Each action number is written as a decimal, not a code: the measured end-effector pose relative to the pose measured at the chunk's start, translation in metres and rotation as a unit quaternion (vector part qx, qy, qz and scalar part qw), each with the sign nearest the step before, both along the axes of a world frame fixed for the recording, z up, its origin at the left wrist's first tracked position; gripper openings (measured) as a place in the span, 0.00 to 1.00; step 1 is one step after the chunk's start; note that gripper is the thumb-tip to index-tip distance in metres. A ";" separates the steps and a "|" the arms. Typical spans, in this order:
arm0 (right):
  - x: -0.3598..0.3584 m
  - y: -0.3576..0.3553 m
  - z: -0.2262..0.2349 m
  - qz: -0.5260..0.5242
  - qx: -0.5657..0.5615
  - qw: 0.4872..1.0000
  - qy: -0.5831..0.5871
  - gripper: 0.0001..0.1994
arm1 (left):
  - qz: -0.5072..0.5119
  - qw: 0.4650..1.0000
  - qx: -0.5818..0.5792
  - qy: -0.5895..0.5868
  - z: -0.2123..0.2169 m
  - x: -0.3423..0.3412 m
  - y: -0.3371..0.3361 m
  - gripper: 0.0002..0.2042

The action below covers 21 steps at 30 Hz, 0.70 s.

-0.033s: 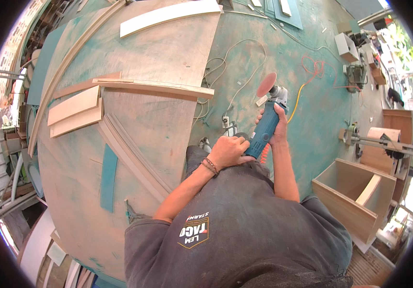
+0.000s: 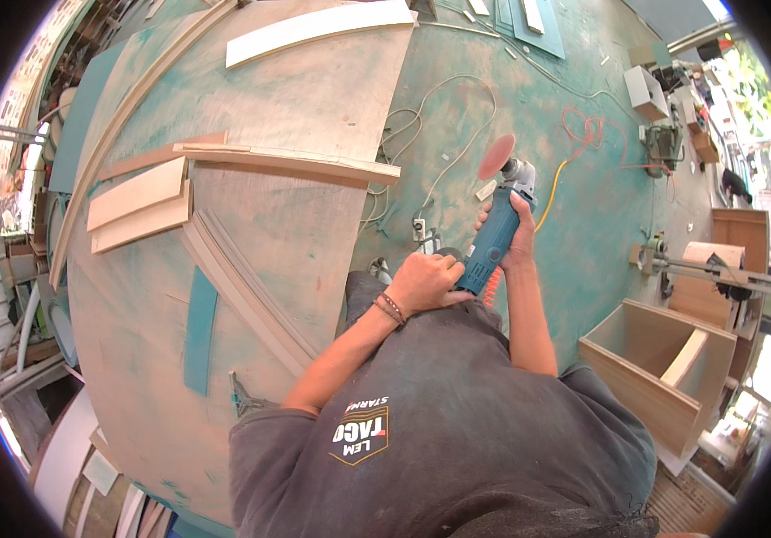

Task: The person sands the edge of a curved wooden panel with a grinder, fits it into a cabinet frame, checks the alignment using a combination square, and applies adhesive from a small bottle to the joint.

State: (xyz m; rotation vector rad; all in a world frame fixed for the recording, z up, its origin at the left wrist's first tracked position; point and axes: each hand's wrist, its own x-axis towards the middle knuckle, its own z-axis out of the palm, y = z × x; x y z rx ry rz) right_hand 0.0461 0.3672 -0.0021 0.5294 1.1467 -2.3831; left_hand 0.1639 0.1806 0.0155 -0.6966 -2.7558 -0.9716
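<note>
A teal angle grinder (image 2: 490,247) with a grey head and a reddish sanding disc (image 2: 496,158) is held upright in front of my body, disc end away from me. My right hand (image 2: 520,235) wraps around its body just below the head. At the rear end, my left hand (image 2: 426,282) is closed against the casing with curled fingers; a bracelet circles that wrist. Something dark beside the left fingers is partly hidden. An orange coiled hose (image 2: 493,287) shows behind the grinder.
A large worktable (image 2: 269,108) at the left bears wooden strips (image 2: 251,291), stacked boards (image 2: 139,206), a white curved piece (image 2: 318,31) and a teal strip (image 2: 200,332). Cables (image 2: 439,85) and a red hose (image 2: 587,130) lie across the floor. A wooden box (image 2: 641,386) stands at the right.
</note>
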 end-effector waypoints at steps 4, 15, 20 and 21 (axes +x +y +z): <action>-0.010 -0.010 0.001 0.032 -0.003 0.999 0.017 0.23 | -0.007 0.999 -0.025 0.036 -0.005 0.000 -0.007 0.22; -0.040 -0.023 0.007 0.118 -0.018 0.992 0.030 0.25 | 0.090 0.994 0.033 -0.044 0.014 -0.003 -0.016 0.25; -0.067 -0.055 0.019 0.160 -0.074 0.982 0.071 0.22 | 0.081 0.788 0.499 -0.350 0.003 -0.045 -0.003 0.29; -0.076 -0.063 0.024 0.162 -0.086 0.980 0.073 0.20 | 0.053 0.670 0.615 -0.412 -0.006 -0.057 -0.001 0.30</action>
